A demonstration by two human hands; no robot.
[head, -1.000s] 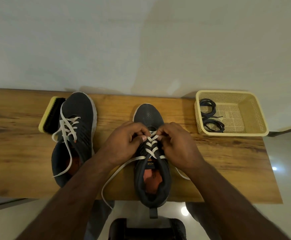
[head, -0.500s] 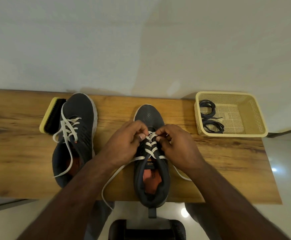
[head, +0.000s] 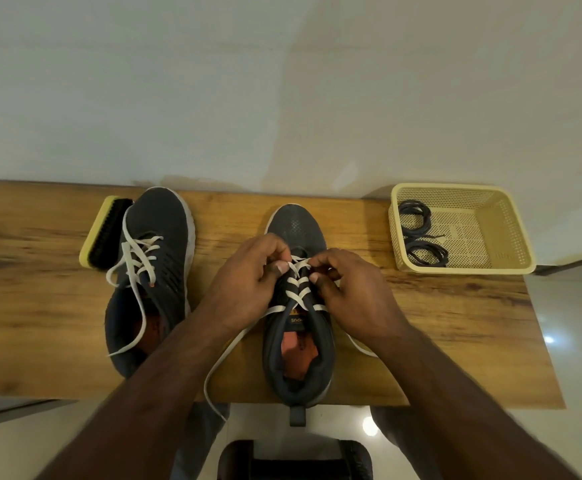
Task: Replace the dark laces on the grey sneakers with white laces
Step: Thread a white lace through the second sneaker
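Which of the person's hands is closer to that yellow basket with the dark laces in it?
The right hand. It pinches the white lace on the middle sneaker, on the side facing the basket. The left hand works the sneaker's far side.

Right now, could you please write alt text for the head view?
Both hands, left and right, pinch the white lace on the centre grey sneaker on a wooden table. A second white-laced sneaker and a brush lie left; dark laces sit in a yellow basket.
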